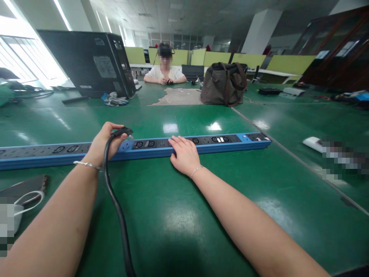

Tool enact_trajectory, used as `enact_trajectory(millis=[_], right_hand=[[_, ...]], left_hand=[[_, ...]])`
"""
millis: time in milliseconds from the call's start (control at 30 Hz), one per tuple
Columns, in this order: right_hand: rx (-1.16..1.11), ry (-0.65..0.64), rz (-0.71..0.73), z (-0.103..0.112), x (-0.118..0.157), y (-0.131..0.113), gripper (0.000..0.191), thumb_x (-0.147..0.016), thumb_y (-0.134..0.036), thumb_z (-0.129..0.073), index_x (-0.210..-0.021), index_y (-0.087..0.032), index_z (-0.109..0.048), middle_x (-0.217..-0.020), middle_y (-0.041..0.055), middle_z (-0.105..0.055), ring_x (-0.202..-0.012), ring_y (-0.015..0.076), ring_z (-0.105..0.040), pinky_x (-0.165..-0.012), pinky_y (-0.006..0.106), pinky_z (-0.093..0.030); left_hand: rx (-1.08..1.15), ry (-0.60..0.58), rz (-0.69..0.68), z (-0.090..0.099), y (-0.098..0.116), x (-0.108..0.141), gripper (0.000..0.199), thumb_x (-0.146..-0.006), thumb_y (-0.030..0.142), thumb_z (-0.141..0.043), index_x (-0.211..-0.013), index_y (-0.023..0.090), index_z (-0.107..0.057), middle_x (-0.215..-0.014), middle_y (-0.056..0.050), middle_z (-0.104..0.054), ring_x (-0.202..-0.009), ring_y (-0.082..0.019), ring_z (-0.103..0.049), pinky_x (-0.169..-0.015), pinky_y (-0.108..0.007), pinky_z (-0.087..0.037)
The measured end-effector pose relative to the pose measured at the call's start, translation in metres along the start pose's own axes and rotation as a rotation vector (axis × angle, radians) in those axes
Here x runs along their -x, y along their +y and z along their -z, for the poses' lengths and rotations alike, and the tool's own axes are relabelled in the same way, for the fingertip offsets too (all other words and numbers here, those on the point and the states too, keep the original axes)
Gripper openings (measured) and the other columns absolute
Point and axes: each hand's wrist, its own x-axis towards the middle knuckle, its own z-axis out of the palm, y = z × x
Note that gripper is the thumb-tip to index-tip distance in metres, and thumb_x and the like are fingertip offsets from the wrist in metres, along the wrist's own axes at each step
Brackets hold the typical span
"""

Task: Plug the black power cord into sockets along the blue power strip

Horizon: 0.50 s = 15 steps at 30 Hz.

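A long blue power strip with black socket panels lies across the green table. My left hand is closed around a black power plug, whose metal prongs point right, held just above the strip's sockets. From the plug a thick black cable curves down past my left wrist to the bottom edge. My right hand rests on the middle of the strip, fingers stretched over its top and covering some sockets.
Behind the strip stand a black computer case, grey-and-blue gloves and a brown checked bag. A person sits across the table. A dark flat device lies at left, and a white object at right.
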Motion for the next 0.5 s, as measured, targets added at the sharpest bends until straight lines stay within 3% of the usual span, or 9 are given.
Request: enact_trajectory(millis=[100,300,500], right_hand=[[-0.001,0.002,0.002,0.0,0.0,0.0,0.052,-0.081,-0.021,-0.049,-0.133,-0.017,-0.051,-0.141,0.0038,-0.049,-0.131,0.0227,-0.039,-0.11,0.041,-0.026],[0.002,-0.003,0.0,0.0,-0.001,0.0,0.052,-0.081,-0.021,-0.049,-0.133,-0.017,-0.051,-0.141,0.0036,-0.049,-0.131,0.0227,-0.039,-0.11,0.041,-0.026],[-0.001,-0.007,-0.006,0.001,0.0,0.0,0.052,-0.082,-0.022,-0.049,-0.133,-0.018,-0.051,-0.142,0.0036,-0.048,-0.131,0.0222,-0.039,-0.11,0.041,-0.026]], left_hand=[[-0.065,-0.079,0.042,0.009,-0.01,-0.001,0.043,-0.069,0.041,-0.052,-0.106,0.019,-0.051,-0.069,0.001,-0.059,-0.061,-0.016,-0.053,-0.066,-0.03,-0.048],[-0.126,-0.187,-0.032,0.011,-0.027,-0.002,0.048,-0.07,0.051,-0.048,-0.108,0.021,-0.048,-0.089,-0.006,-0.067,-0.078,-0.022,-0.061,-0.079,-0.036,-0.048],[-0.149,-0.18,-0.034,0.009,-0.031,-0.002,0.042,-0.074,0.046,-0.052,-0.108,0.02,-0.05,-0.092,-0.006,-0.069,-0.076,-0.019,-0.061,-0.081,-0.038,-0.048]])
